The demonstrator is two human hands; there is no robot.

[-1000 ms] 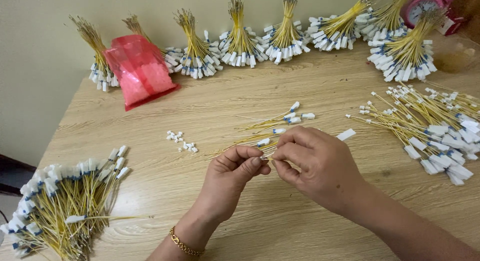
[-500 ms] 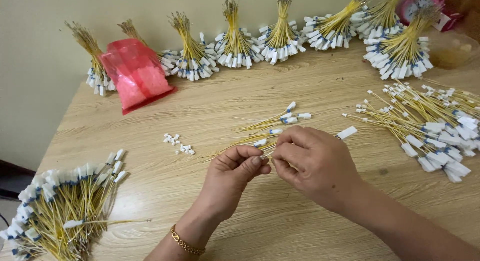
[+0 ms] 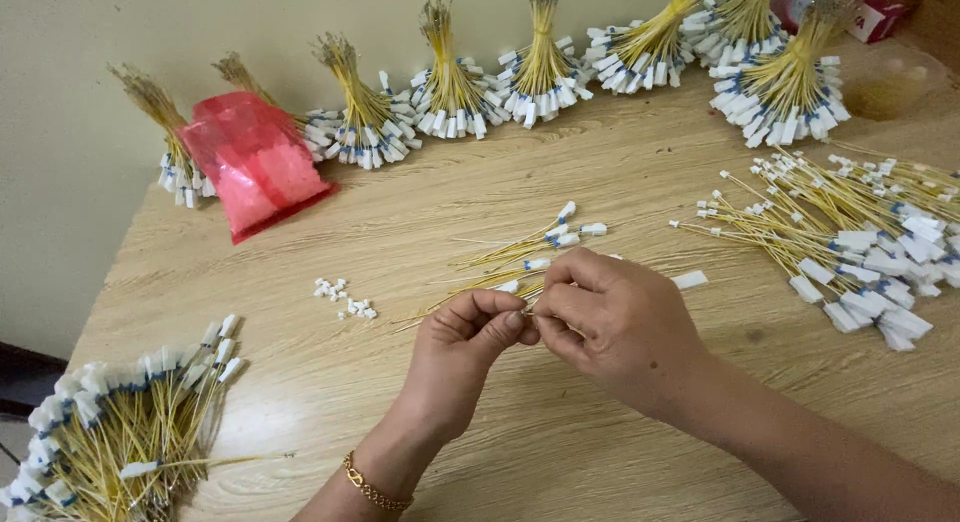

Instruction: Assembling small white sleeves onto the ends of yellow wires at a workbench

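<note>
My left hand (image 3: pixel 462 354) and my right hand (image 3: pixel 612 320) meet over the middle of the wooden table (image 3: pixel 520 452), fingertips pinched together on a thin yellow cable (image 3: pixel 440 309) with a white end. A few more yellow cables with white and blue connectors (image 3: pixel 540 244) lie just beyond my fingers. A small scatter of tiny white caps (image 3: pixel 342 297) sits to the left of my left hand. What is between the fingertips is mostly hidden.
A loose pile of yellow cables (image 3: pixel 850 242) lies at the right. Another pile (image 3: pixel 125 422) sits at the near left corner. Tied bundles (image 3: pixel 540 62) stand fanned along the wall, beside a red plastic bag (image 3: pixel 255 162). A red object (image 3: pixel 860 7) sits at the far right.
My hands stay together in the same place, with only small finger movement. The view has shifted slightly.
</note>
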